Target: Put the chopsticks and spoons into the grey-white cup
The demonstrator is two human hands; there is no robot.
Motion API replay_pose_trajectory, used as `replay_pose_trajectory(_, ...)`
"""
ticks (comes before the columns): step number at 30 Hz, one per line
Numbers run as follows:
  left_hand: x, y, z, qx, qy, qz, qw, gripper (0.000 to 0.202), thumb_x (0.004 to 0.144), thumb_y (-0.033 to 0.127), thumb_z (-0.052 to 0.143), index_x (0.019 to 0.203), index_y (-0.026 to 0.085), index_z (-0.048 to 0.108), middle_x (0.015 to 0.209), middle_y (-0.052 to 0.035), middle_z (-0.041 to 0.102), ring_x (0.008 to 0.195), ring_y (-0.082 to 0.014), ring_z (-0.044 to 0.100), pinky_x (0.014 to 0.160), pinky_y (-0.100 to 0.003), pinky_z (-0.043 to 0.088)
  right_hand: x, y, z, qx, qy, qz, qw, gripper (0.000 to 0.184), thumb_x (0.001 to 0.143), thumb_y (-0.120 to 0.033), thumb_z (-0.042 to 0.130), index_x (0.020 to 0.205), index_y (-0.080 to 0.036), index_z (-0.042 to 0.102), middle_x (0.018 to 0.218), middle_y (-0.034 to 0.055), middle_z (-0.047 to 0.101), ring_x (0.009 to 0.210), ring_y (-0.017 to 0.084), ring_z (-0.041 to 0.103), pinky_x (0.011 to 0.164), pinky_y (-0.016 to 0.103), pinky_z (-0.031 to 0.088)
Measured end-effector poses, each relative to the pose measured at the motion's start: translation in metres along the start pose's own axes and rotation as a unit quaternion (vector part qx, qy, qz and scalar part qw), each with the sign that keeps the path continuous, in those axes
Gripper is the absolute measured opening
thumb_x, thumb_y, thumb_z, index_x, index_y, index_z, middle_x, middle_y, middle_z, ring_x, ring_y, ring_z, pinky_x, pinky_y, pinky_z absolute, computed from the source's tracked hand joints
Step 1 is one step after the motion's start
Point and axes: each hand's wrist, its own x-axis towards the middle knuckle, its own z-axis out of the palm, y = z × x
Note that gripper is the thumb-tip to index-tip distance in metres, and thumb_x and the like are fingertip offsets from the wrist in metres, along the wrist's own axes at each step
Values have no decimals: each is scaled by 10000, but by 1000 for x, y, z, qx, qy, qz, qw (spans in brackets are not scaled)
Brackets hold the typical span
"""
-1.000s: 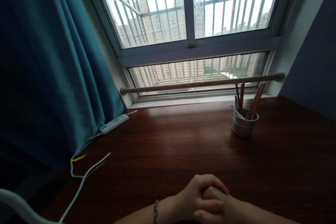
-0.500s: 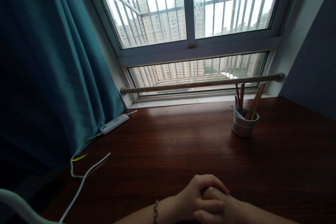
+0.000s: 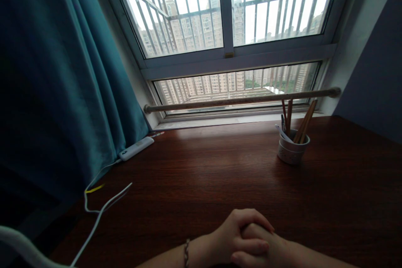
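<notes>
My left hand (image 3: 230, 234), with a braided bracelet (image 3: 186, 253) on its wrist, is clasped with my right hand (image 3: 274, 249) at the bottom of the view. Fingers of the left hand lie over the right hand, and a right fingertip shows below them. Both hands rest at the near side of the dark brown wooden desk (image 3: 201, 176). No object shows between them, though the palms are hidden. Farther off to the right stands a white cup (image 3: 292, 153) holding wooden sticks (image 3: 304, 125), a dark pen-like item and a white handle.
A white power strip (image 3: 136, 148) lies at the far left by the blue curtain (image 3: 91, 92). White cables (image 3: 96, 222), one with a yellow tie (image 3: 94, 189), run along the left edge. A rail (image 3: 238, 101) crosses the barred window behind the desk.
</notes>
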Motion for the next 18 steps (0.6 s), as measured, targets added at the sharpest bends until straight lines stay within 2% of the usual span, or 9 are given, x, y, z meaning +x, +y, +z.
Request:
replay_pose_trajectory(3, 0, -1, 1, -1, 0, -1, 1000, 386, 764, 380, 585, 1047, 118, 602, 1014, -113, 626, 945, -202, 582, 830, -309, 462, 0, -3, -2, 5, -8, -13, 1000, 400, 738, -493, 474, 855, -127, 588, 835, 96, 569, 792, 198, 554, 692, 312, 466)
replay_pose_trajectory(7, -1, 1, 2, -7, -2, -4, 1000, 376, 765, 360, 589, 1049, 114, 599, 1023, -116, 624, 952, -201, 582, 834, -307, 463, 0, -2, -1, 28, -8, -10, 1000, 345, 771, -463, 466, 836, -144, 582, 730, 65, 552, 682, 160, 552, 594, 250, 459)
replay_pose_trajectory(11, -2, 4, 1, -4, 3, -15, 1000, 365, 764, 356, 591, 1045, 124, 604, 1020, -104, 627, 952, -194, 581, 842, -307, 459, -1, 2, 1, 34, 10, -10, 999, 349, 748, -474, 501, 871, -157, 580, 793, 70, 573, 758, 182, 570, 649, 260, 469)
replay_pose_trajectory(14, -1, 5, 0, -4, 2, -8, 1000, 375, 758, 362, 596, 1038, 114, 607, 1013, -112, 630, 945, -198, 584, 837, -310, 461, -1, 4, 1, 33, -1, -12, 999, 370, 758, -480, 481, 855, -138, 583, 816, 84, 576, 787, 193, 570, 682, 280, 470)
replay_pose_trajectory(18, -1, 3, 1, -8, 3, -4, 1000, 378, 762, 360, 591, 1045, 110, 602, 1013, -116, 627, 946, -201, 584, 833, -310, 462, -2, 11, 5, 37, 14, -1, 999, 359, 734, -490, 512, 857, -160, 576, 743, 63, 557, 699, 169, 556, 612, 259, 465)
